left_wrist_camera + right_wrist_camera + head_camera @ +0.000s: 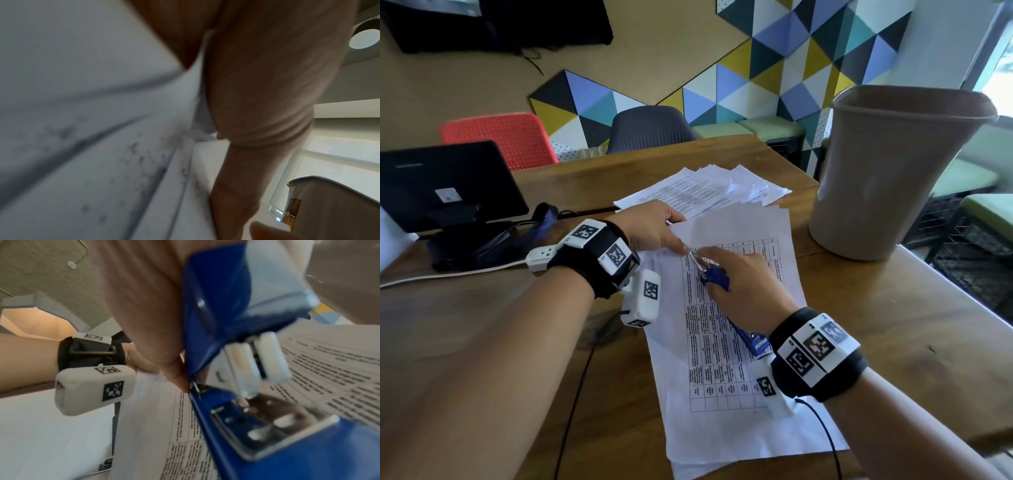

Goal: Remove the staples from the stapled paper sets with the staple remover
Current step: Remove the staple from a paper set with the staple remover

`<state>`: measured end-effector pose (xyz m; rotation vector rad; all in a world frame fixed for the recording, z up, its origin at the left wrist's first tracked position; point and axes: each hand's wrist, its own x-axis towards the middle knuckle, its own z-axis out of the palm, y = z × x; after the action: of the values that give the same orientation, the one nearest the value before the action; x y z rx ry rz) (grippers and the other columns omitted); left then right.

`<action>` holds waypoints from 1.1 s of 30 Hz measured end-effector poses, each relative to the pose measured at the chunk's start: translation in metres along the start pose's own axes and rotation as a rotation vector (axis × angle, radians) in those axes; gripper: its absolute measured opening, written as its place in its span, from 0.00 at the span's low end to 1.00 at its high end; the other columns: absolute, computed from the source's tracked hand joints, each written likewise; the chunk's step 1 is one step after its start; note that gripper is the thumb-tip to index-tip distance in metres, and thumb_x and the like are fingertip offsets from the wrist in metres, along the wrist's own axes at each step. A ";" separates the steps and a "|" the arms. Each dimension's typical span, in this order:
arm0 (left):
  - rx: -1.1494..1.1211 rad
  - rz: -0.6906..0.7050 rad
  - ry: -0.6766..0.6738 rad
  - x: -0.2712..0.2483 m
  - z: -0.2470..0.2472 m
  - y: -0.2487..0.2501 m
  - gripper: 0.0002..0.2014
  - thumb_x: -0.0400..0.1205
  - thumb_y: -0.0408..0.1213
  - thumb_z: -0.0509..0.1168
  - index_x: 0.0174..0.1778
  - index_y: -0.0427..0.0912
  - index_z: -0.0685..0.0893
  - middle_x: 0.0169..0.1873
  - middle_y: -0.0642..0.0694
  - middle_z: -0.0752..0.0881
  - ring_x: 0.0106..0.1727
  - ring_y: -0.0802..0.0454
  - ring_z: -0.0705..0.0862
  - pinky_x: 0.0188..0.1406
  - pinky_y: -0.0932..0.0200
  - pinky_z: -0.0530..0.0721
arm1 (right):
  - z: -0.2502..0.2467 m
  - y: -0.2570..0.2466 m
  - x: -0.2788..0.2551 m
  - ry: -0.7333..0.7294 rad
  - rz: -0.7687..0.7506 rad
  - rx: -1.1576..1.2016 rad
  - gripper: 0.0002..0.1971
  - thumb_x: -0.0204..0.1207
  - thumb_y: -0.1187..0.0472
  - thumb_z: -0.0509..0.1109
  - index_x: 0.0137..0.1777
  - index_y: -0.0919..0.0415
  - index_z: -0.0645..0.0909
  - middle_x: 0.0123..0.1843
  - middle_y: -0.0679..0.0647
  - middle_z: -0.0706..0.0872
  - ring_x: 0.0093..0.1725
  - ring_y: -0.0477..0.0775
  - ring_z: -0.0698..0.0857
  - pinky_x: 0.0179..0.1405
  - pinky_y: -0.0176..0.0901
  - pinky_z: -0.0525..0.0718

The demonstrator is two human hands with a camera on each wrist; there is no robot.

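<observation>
A stapled paper set (722,359) with a printed table lies on the wooden table (893,325). My left hand (678,236) pinches its turned-back top sheets (739,226) at the upper left corner, thumb down beside the staple spot. My right hand (714,270) grips a blue staple remover (717,275), whose metal tip (697,260) sits at that corner next to my left thumb. The staple itself is too small to make out. In the right wrist view the blue remover (226,305) fills the frame above the printed page (329,369). The left wrist view shows blurred paper (82,113) under my hand (257,97).
A fanned pile of loose sheets (705,188) lies just behind the set. A tall grey-brown bin (887,171) stands on the table at the right. A dark screen (445,185), a white power strip (541,257) and cables sit at the left. Chairs stand beyond the far edge.
</observation>
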<state>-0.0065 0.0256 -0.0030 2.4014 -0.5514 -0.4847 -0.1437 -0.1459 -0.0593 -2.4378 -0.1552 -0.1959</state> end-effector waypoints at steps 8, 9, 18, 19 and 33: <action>0.164 0.003 -0.009 -0.002 -0.004 0.019 0.14 0.75 0.44 0.82 0.56 0.50 0.93 0.43 0.56 0.93 0.43 0.56 0.88 0.42 0.62 0.81 | 0.007 -0.008 0.004 0.087 -0.060 0.004 0.26 0.85 0.64 0.70 0.83 0.50 0.76 0.58 0.59 0.91 0.53 0.60 0.88 0.59 0.55 0.89; 0.166 0.001 -0.010 -0.003 -0.004 0.020 0.13 0.75 0.43 0.82 0.54 0.50 0.93 0.43 0.56 0.93 0.43 0.55 0.88 0.41 0.62 0.80 | 0.008 -0.008 0.004 0.084 -0.063 -0.011 0.26 0.86 0.64 0.70 0.83 0.49 0.76 0.59 0.59 0.91 0.55 0.60 0.88 0.59 0.56 0.89; 0.119 -0.003 -0.056 -0.002 -0.006 0.014 0.18 0.74 0.45 0.83 0.59 0.50 0.92 0.47 0.54 0.95 0.53 0.47 0.93 0.65 0.46 0.88 | 0.010 -0.001 0.010 0.127 -0.074 -0.041 0.24 0.87 0.59 0.69 0.83 0.47 0.78 0.52 0.56 0.87 0.50 0.57 0.84 0.50 0.46 0.80; 0.114 -0.001 -0.058 -0.001 -0.007 0.013 0.19 0.74 0.45 0.83 0.60 0.50 0.91 0.47 0.53 0.95 0.53 0.47 0.93 0.65 0.44 0.88 | 0.010 0.000 0.010 0.127 -0.074 -0.051 0.24 0.88 0.58 0.68 0.83 0.46 0.77 0.49 0.54 0.85 0.48 0.55 0.82 0.47 0.43 0.76; -0.131 -0.071 -0.163 -0.004 -0.023 0.015 0.16 0.79 0.24 0.75 0.63 0.36 0.90 0.57 0.35 0.92 0.63 0.30 0.89 0.69 0.31 0.84 | 0.017 0.001 0.012 0.237 -0.220 -0.095 0.23 0.89 0.56 0.63 0.83 0.53 0.77 0.45 0.53 0.76 0.40 0.57 0.78 0.40 0.50 0.80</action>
<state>-0.0031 0.0277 0.0250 2.2751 -0.4892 -0.7298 -0.1299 -0.1352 -0.0710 -2.4656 -0.3142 -0.5997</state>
